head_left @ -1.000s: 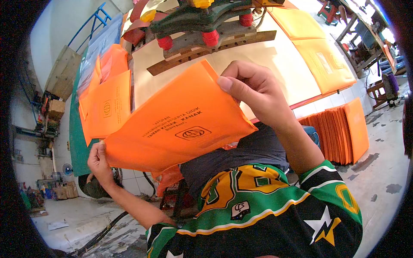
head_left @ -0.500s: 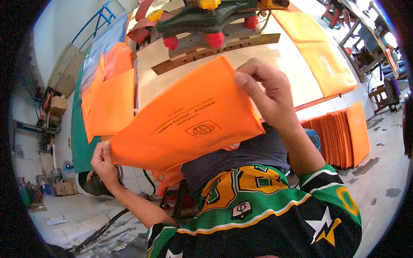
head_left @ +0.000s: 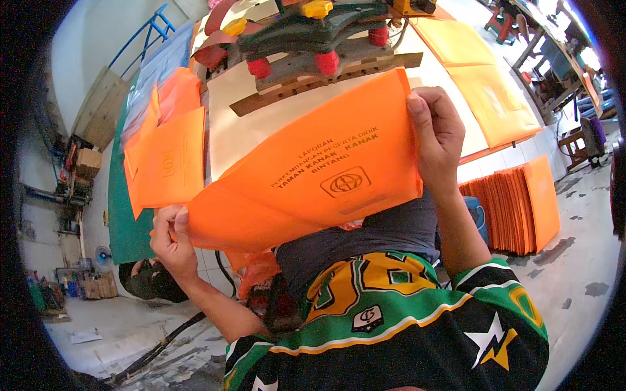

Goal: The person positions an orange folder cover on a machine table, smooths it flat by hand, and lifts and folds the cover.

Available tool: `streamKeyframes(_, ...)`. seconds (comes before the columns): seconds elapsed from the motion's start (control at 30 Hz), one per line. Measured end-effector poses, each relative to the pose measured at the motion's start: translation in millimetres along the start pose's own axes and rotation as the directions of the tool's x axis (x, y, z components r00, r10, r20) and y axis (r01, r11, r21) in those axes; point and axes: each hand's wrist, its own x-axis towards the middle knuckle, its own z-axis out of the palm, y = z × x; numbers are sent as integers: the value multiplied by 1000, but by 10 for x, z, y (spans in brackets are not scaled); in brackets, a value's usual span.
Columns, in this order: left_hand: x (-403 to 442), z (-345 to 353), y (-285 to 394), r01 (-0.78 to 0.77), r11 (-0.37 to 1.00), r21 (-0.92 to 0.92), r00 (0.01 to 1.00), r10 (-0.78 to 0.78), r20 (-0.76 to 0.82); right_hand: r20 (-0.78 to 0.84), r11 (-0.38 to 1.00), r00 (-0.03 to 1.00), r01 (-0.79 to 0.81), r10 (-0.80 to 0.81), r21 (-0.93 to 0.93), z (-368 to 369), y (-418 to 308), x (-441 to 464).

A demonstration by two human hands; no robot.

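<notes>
A printed orange folder cover (head_left: 280, 195) stretches between my hands, tilted up to the right above my lap. Dark lettering and a globe-like emblem show on its face. My left hand (head_left: 175, 244) pinches the lower left corner, thumb on top. At the right edge, my right hand (head_left: 442, 140) grips the folder cover between thumb and fingers. Just beyond it stands a dark green press (head_left: 306, 36) with red knobs, and a long brown metal bar (head_left: 287, 91) at its base, over a cream board (head_left: 228, 146).
More orange covers (head_left: 179, 163) lie at the left beside clear plastic sheets (head_left: 156, 72). Orange folders (head_left: 489, 91) rest on the table's right side. A row of orange covers (head_left: 508, 212) stands on the floor at right, near a blue container (head_left: 477, 212). A person's dark head (head_left: 153, 280) shows lower left.
Both hands have shifted right with the folder cover, the right one farther. Its face has turned more toward me, and the lettering now reads clearly.
</notes>
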Motion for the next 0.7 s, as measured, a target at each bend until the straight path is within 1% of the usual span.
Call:
streamKeyframes(0.07, 23, 64, 65, 164, 983, -84, 984, -169, -56, 11, 996, 998, -60, 59, 63, 36, -53, -10)
streamKeyframes(0.1, 50, 123, 125, 163, 983, -85, 984, -168, -53, 9, 996, 998, -60, 60, 62, 47, -55, -13)
streamKeyframes(0.17, 168, 285, 319, 5, 999, -38, 983, -11, -183, 28, 994, 998, -65, 63, 92, 69, -49, -13)
streamKeyframes(0.2, 217, 338, 395, 4, 999, -39, 983, -11, -183, 27, 994, 998, -65, 62, 91, 82, -49, -16)
streamKeyframes(0.27, 314, 432, 552, -207, 975, 79, 968, 216, -126, 41, 986, 994, -103, 99, 134, 106, -53, -24)
streamKeyframes(0.3, 359, 488, 670, -207, 975, 78, 968, 215, -126, 41, 986, 994, -103, 98, 133, 113, -61, -26)
streamKeyframes(0.37, 443, 616, 920, -288, 957, 43, 958, 288, -1, 83, 980, 986, -157, 148, 122, 114, -97, -26)
streamKeyframes(0.4, 494, 691, 999, -288, 957, 40, 957, 289, -1, 81, 980, 986, -157, 148, 120, 119, -134, -24)
streamKeyframes(0.47, 575, 857, 1152, -401, 913, -75, 913, 405, 45, 152, 982, 978, -161, 145, 100, 89, -186, -19)
streamKeyframes(0.5, 603, 899, 1211, -404, 911, -77, 912, 408, 45, 149, 982, 978, -160, 144, 99, 81, -197, -20)
streamKeyframes(0.57, 636, 970, 1326, -388, 907, -163, 909, 406, 96, 290, 966, 936, -238, 201, 97, 61, -209, -27)
streamKeyframes(0.6, 638, 1008, 1393, -390, 906, -165, 907, 409, 99, 288, 983, 949, -158, 124, 96, 94, -190, -24)
streamKeyframes(0.63, 633, 1044, 1460, -350, 899, -265, 915, 388, 108, 285, 983, 950, -160, 126, 96, 109, -221, -25)
streamKeyframes(0.67, 622, 1070, 1507, -305, 882, -360, 923, 367, 118, 335, 979, 934, -173, 127, 110, 116, -282, -23)
streamKeyframes(0.7, 609, 1084, 1526, -306, 882, -359, 922, 368, 118, 384, 975, 915, -186, 126, 123, 129, -341, -19)
